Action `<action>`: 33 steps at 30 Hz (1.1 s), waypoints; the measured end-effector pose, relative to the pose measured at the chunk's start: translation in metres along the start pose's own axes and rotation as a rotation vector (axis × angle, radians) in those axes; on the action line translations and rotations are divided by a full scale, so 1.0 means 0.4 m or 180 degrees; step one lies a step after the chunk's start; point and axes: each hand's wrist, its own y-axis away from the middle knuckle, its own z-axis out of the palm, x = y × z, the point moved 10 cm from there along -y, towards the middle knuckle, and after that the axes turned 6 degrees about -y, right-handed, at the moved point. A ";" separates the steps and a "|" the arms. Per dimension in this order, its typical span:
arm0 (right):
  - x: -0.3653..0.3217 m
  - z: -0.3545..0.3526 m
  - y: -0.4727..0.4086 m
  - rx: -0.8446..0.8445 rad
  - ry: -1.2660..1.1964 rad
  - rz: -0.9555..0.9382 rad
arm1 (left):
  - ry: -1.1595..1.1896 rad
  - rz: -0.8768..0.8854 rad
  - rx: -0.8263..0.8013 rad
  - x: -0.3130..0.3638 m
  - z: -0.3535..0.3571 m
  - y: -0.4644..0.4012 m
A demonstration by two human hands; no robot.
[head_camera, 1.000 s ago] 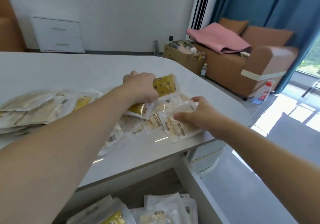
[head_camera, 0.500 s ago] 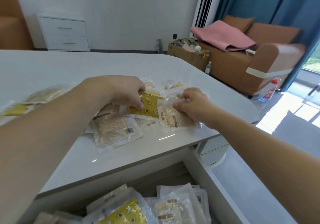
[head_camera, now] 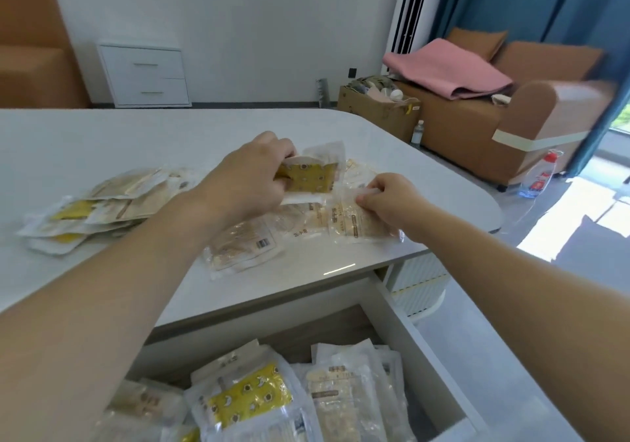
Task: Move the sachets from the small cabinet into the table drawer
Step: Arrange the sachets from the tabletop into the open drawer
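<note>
Sachets occupy three places, listed from left to right. A loose stack (head_camera: 95, 206) lies on the table (head_camera: 102, 134) at 9 o'clock from the hands, well apart from the near edge. A second scatter (head_camera: 245, 247) lies at the table's centre, under and between the hands. A third lot (head_camera: 272, 397) already lies in the open table drawer (head_camera: 419, 346), directly below the near table edge at 6 o'clock. Judged from this layout, the task is partly complete: the drawer holds a substantial layer, while both tabletop groups remain to be transferred. The small cabinet (head_camera: 145, 73) stands against the far wall at 11 o'clock, both of its drawers closed. The left hand (head_camera: 252, 175) grasps a yellow sachet (head_camera: 310, 177), fingers curled round its left end and lifting it off the pile. The right hand (head_camera: 385, 199) pinches the top edge of a clear sachet (head_camera: 354, 220), which rests on the table. This sachet lies near the rounded right edge of the table, at 3 o'clock, and could slide off if pushed outward. The drawer's right wall projects towards the person; open room for lowering sachets exists between the table edge and that wall. Free floor space lies to the right.
</note>
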 end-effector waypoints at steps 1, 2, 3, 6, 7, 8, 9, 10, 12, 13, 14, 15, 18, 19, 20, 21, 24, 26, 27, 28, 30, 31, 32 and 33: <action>0.002 -0.015 0.003 0.0078 -0.0159 -0.0016 | 0.0125 -0.0105 -0.0002 0.005 -0.010 0.003; 0.003 -0.031 0.009 0.0165 -0.0370 -0.0049 | 0.0275 -0.0244 -0.0056 0.011 -0.016 0.006; 0.002 -0.047 0.017 0.0256 -0.0593 -0.0087 | 0.0430 -0.0402 -0.0142 0.015 -0.019 0.011; 0.017 -0.076 0.045 0.0392 -0.1221 -0.0089 | 0.0791 -0.0797 -0.0389 0.026 -0.016 0.038; 0.031 -0.070 0.055 0.0300 -0.1536 0.0014 | 0.0890 -0.0915 -0.0478 0.026 -0.013 0.055; 0.042 -0.057 0.064 0.0141 -0.1884 0.0117 | 0.0965 -0.1017 -0.0583 0.023 -0.007 0.074; 0.046 -0.040 0.076 -0.0085 -0.2180 0.0174 | 0.1008 -0.1089 -0.0689 0.017 -0.001 0.095; 0.044 -0.023 0.090 -0.0360 -0.2387 0.0206 | 0.1041 -0.1102 -0.0805 0.012 0.008 0.116; 0.042 0.015 0.126 -0.0960 -0.2553 0.0282 | 0.1139 -0.1005 -0.1052 0.015 0.024 0.161; 0.047 0.038 0.149 -0.1267 -0.2536 0.0338 | 0.1226 -0.0944 -0.1202 0.020 0.033 0.185; 0.054 0.060 0.179 -0.1556 -0.2478 0.0405 | 0.1324 -0.0889 -0.1392 0.025 0.047 0.211; 0.062 0.081 0.210 -0.1834 -0.2390 0.0478 | 0.1401 -0.0840 -0.1633 0.035 0.061 0.237; 0.092 0.135 0.307 -0.2412 -0.1824 0.0722 | 0.1225 -0.0755 -0.2560 0.059 0.116 0.326; 0.104 0.152 0.332 -0.2453 -0.1439 0.0686 | 0.1059 -0.0717 -0.2846 0.065 0.133 0.355; 0.112 0.164 0.353 -0.2434 -0.0883 0.0528 | 0.0875 -0.0670 -0.3041 0.070 0.149 0.378; 0.118 0.174 0.364 -0.2357 -0.0225 0.0291 | 0.0708 -0.0624 -0.3095 0.071 0.162 0.388; 0.121 0.191 0.367 -0.2074 0.0997 -0.0154 | 0.0473 -0.0550 -0.2735 0.079 0.173 0.371; 0.098 0.171 0.351 -0.1985 0.0824 -0.0149 | 0.0416 -0.0536 -0.2378 0.083 0.152 0.349; 0.077 0.155 0.343 -0.1987 0.0439 -0.0084 | 0.0469 -0.0549 -0.2168 0.084 0.133 0.336; 0.048 0.137 0.336 -0.1978 -0.0024 -0.0032 | 0.0549 -0.0586 -0.1927 0.085 0.111 0.321; -0.014 0.091 0.305 -0.1719 -0.0755 -0.0073 | 0.0613 -0.0675 -0.1428 0.083 0.070 0.289; -0.036 0.064 0.279 -0.1436 -0.0907 -0.0186 | 0.0573 -0.0697 -0.1215 0.084 0.056 0.272; -0.055 0.037 0.251 -0.1089 -0.0929 -0.0327 | 0.0533 -0.0704 -0.1050 0.087 0.049 0.254; -0.063 0.011 0.219 -0.0715 -0.0852 -0.0450 | 0.0501 -0.0709 -0.0940 0.090 0.049 0.235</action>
